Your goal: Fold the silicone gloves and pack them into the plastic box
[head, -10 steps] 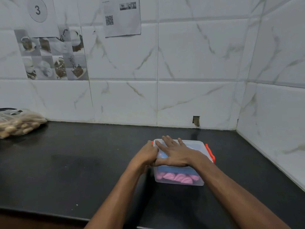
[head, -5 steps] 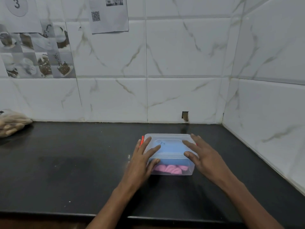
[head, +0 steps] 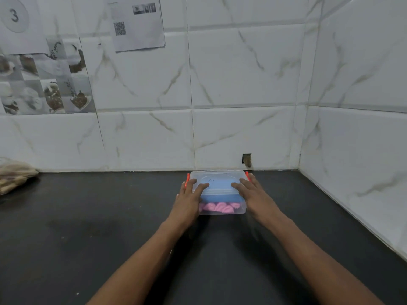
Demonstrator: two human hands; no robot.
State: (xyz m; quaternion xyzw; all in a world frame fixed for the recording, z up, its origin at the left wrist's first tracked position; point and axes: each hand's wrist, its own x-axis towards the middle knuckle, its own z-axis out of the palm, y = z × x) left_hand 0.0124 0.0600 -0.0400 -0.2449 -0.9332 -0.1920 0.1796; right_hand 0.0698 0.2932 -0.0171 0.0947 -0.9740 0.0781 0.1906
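Clear box (head: 222, 211) lidded, pink glove (head: 217, 208) and blue glove (head: 218, 198) inside; your left hand (head: 187, 200) and right hand (head: 253, 194) rest flat on lid (head: 220, 178), fingers spread, gripping nothing.

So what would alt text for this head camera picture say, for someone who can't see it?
Two bare hands, left hand and right hand, rest on the lid of a clear plastic box holding blue and pink silicone gloves, on a black counter by white tiled walls.
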